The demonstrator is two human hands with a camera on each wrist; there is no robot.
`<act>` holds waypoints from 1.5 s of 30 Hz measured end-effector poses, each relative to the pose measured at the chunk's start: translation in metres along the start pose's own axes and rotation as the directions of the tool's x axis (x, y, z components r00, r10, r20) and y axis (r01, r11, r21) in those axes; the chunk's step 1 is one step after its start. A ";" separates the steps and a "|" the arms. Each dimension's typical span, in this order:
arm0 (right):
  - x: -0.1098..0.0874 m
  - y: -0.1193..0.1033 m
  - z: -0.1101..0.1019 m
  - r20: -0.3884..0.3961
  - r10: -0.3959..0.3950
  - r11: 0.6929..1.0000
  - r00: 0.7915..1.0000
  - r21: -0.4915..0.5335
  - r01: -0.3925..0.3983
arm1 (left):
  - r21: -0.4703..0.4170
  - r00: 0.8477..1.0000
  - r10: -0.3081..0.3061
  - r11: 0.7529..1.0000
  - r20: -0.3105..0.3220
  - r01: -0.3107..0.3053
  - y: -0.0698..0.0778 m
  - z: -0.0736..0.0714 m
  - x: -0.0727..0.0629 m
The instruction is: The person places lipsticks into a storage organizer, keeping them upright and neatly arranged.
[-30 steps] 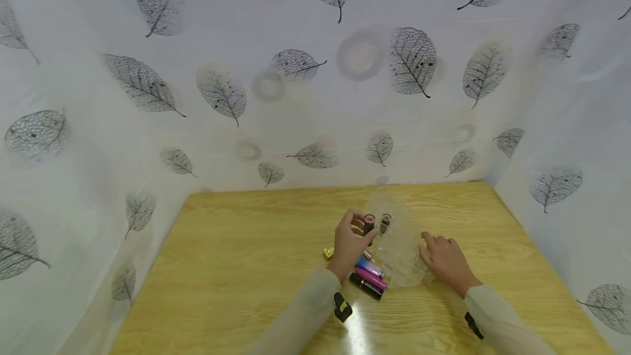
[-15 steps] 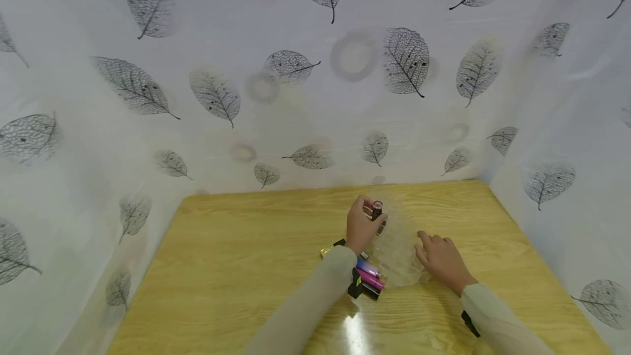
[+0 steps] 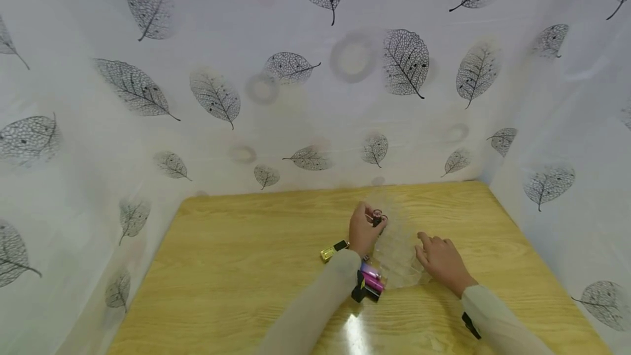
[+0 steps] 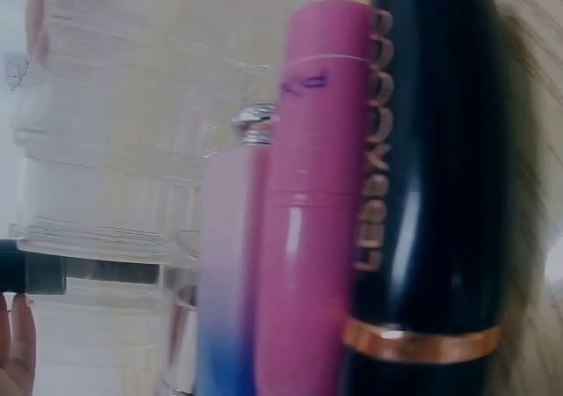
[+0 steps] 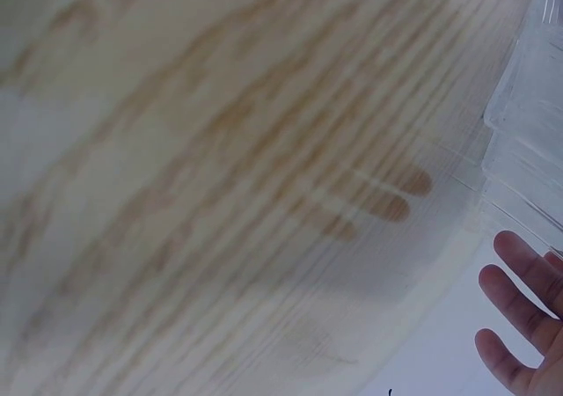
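In the head view my left hand [image 3: 365,232] pinches a dark lipstick tube [image 3: 377,219] by its sides over the far left part of a clear plastic organizer [image 3: 399,251]. A second dark round end shows right beside the tube. Left wrist view: fingertips [image 4: 21,348] are at the dark tube's end. Close to that wrist lie a black tube with a copper band [image 4: 431,167], a pink tube [image 4: 317,132] and a pink-to-blue tube [image 4: 230,238]. My right hand [image 3: 443,262] has loosely extended fingers by the organizer's right edge, holding nothing.
A gold and black lipstick [image 3: 332,251] lies left of my left wrist. The wood-grain table [image 3: 236,267] meets a white leaf-print curtain [image 3: 315,114] at its back edge and sides.
My left hand has moved right and slightly away with the dark lipstick tube, from beside the organizer to over it. The right hand stays at the organizer's right side.
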State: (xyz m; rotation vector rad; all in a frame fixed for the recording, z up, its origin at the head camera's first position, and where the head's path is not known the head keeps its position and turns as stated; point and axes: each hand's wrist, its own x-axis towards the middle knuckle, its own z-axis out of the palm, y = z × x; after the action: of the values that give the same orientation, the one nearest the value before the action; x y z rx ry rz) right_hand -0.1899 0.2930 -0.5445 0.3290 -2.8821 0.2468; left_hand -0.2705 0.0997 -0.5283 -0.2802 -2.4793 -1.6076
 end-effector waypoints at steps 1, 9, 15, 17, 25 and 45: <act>0.000 0.000 0.000 0.002 0.000 1.000 1.000 -0.001 0.000 | 0.005 1.000 0.005 1.000 0.002 -0.005 -0.001 0.000 -0.001; 0.000 -0.002 -0.001 0.011 0.011 1.000 1.000 0.004 -0.011 | 0.078 0.999 0.053 0.996 0.005 -0.053 -0.004 0.001 -0.005; -0.001 -0.001 0.000 0.012 0.014 1.000 1.000 0.013 -0.014 | 0.283 0.998 0.064 0.957 -0.012 -0.058 -0.011 0.004 -0.011; -0.001 -0.001 0.000 0.009 0.012 1.000 1.000 0.015 -0.013 | 0.320 0.997 0.071 0.946 -0.031 -0.058 -0.014 0.006 -0.012; -0.001 -0.003 -0.003 -0.010 0.000 1.000 1.000 0.006 0.000 | 0.341 0.995 0.078 0.939 -0.061 -0.053 -0.019 0.009 -0.015; -0.001 -0.003 -0.001 -0.012 0.005 1.000 1.000 -0.001 -0.005 | 0.305 0.959 0.120 0.932 0.255 -0.197 -0.008 -0.064 -0.045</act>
State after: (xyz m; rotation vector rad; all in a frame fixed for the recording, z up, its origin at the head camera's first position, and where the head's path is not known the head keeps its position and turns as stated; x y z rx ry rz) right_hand -0.1878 0.2908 -0.5432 0.3188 -2.8716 0.2468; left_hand -0.2265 0.0351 -0.5211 -0.6351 -2.7590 -1.1307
